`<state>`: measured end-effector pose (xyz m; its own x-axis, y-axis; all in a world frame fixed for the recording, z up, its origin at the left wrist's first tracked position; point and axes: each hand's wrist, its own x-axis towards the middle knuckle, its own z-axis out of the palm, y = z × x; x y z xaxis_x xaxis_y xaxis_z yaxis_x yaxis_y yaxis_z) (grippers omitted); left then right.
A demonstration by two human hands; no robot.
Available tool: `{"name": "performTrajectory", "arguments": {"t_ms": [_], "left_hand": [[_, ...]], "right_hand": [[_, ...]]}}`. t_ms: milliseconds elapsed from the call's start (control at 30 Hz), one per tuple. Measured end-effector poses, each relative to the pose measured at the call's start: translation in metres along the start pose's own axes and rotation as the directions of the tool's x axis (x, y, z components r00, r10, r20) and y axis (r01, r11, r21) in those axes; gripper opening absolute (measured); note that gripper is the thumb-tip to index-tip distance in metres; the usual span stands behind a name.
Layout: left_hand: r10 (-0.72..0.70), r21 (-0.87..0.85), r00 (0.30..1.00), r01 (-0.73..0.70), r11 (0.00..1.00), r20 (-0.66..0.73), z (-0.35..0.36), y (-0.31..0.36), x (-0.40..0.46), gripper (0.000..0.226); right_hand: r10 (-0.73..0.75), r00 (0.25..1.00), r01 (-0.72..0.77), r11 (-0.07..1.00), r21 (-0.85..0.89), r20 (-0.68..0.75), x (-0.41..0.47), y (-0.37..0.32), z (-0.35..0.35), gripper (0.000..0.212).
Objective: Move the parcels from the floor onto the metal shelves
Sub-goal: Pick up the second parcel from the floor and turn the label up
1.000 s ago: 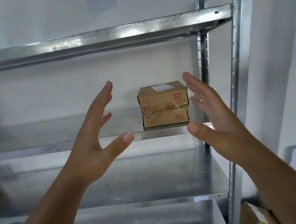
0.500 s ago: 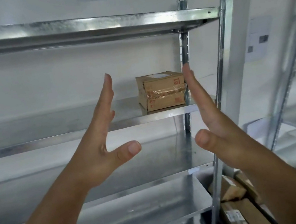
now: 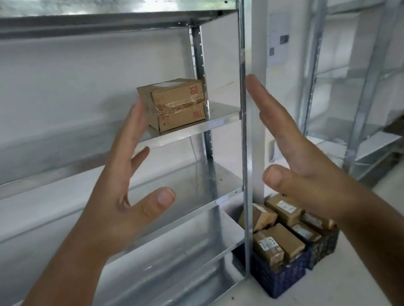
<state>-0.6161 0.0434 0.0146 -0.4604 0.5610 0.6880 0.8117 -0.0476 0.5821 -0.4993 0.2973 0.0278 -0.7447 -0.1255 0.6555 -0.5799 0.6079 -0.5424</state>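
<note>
Parcel (image 3: 174, 103) shelved; both hands' fingers (image 3: 135, 121) splayed, empty

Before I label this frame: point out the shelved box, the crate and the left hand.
box (image 3: 179, 106), head view, taped front face
crate (image 3: 284, 278), head view, dark front wall
left hand (image 3: 120, 197), head view, open palm

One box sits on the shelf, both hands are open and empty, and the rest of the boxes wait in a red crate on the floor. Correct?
Not quite: the crate is dark blue, not red, as the head view shows. The rest holds: one box on the shelf, left hand and right hand open and empty.
</note>
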Motion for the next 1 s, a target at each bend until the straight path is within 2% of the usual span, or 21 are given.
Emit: {"name": "performTrajectory", "arguments": {"t_ms": [167,367,633,833,1000], "left_hand": [[0.044,-0.075,0.996,-0.039,0.996,0.074,0.041,0.025,0.002,0.112],[0.078,-0.152,0.985,-0.054,0.987,0.156,0.102,0.078,-0.014,0.118],[0.091,-0.275,0.969,-0.024,0.961,0.231,0.198,0.157,-0.046,0.109],[0.142,-0.384,0.924,0.006,0.923,0.355,0.285,0.195,-0.069,0.104],[0.188,-0.477,0.872,0.058,0.877,0.452,0.347,0.219,-0.083,0.106]], "right_hand": [[0.042,0.997,-0.046,0.997,-0.059,-0.06,-0.05,-0.014,-0.036,0.102],[0.07,0.993,-0.081,0.99,-0.112,-0.098,-0.127,-0.047,-0.082,0.099],[0.115,0.976,-0.147,0.974,-0.172,-0.185,-0.251,-0.089,-0.139,0.108],[0.234,0.928,-0.296,0.935,-0.194,-0.291,-0.359,-0.111,-0.169,0.104],[0.346,0.854,-0.431,0.888,-0.158,-0.388,-0.428,-0.135,-0.184,0.103]]}}
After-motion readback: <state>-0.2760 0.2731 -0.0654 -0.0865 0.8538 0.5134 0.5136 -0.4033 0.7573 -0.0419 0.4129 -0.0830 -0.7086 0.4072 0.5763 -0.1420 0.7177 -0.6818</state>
